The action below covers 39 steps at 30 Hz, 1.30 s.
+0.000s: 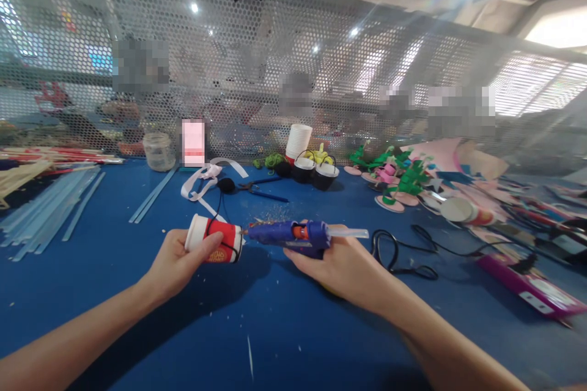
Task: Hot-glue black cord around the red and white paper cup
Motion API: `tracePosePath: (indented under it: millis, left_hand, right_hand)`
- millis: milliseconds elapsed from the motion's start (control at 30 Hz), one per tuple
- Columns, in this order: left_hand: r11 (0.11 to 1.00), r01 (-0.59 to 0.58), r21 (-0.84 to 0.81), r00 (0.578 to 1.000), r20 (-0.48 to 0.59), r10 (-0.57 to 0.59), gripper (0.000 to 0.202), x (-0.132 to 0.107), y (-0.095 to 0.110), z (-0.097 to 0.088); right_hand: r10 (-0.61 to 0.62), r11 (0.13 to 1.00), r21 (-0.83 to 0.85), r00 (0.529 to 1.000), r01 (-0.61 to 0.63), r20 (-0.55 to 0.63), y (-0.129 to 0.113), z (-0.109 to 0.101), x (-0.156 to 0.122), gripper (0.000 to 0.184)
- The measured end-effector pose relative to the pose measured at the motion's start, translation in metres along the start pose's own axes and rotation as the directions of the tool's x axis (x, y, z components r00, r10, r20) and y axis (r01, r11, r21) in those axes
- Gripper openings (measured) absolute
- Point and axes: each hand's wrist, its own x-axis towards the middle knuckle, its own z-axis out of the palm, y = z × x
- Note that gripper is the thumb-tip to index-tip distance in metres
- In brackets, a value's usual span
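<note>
My left hand [177,263] grips a red and white paper cup [197,231] lying on its side, its base turned to the right. Black cord [237,243] wraps the cup near the base and runs up to a small black yarn ball [226,184]. In my right hand [343,259] is a blue hot glue gun [275,233], a clear glue stick [351,233] jutting from its back. The gun's nozzle is at the cup's base; whether it touches I cannot tell. My right fingers are partly hidden behind the gun.
Clear glue sticks [50,211] lie left, near a glass jar [159,151]. Pliers [266,189], white ribbon [192,186], stacked paper cups [299,142] and small black pots [324,176] stand behind. Green and pink crafts [408,180], a black cable [394,250] and a purple power strip [527,284] are right.
</note>
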Motion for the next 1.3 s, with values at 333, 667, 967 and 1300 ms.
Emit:
tracePosePath:
  millis: [333, 667, 967, 1300]
  left_hand:
    - [1.0, 0.009, 0.007, 0.999, -0.036, -0.008, 0.026, 0.002, -0.006, -0.002]
    - [0.982, -0.141, 0.122, 0.99, 0.039, 0.138, 0.02, -0.003, 0.003, -0.001]
    - [0.975, -0.187, 0.124, 0.981, 0.083, 0.177, 0.017, -0.005, 0.007, 0.0]
    - [0.954, 0.155, -0.258, 0.987, -0.004, -0.162, 0.02, 0.004, -0.006, 0.002]
  right_hand:
    - [-0.04, 0.999, 0.0, 0.999, 0.04, 0.017, -0.005, -0.003, -0.001, 0.017]
    - [0.008, 0.998, -0.064, 1.0, -0.007, 0.015, 0.005, -0.001, 0.0, 0.014]
    - [0.045, 0.999, -0.004, 0.999, -0.045, 0.03, 0.008, 0.001, 0.002, 0.013]
    - [0.003, 0.998, 0.06, 0.999, -0.005, 0.035, -0.003, -0.002, -0.003, 0.011]
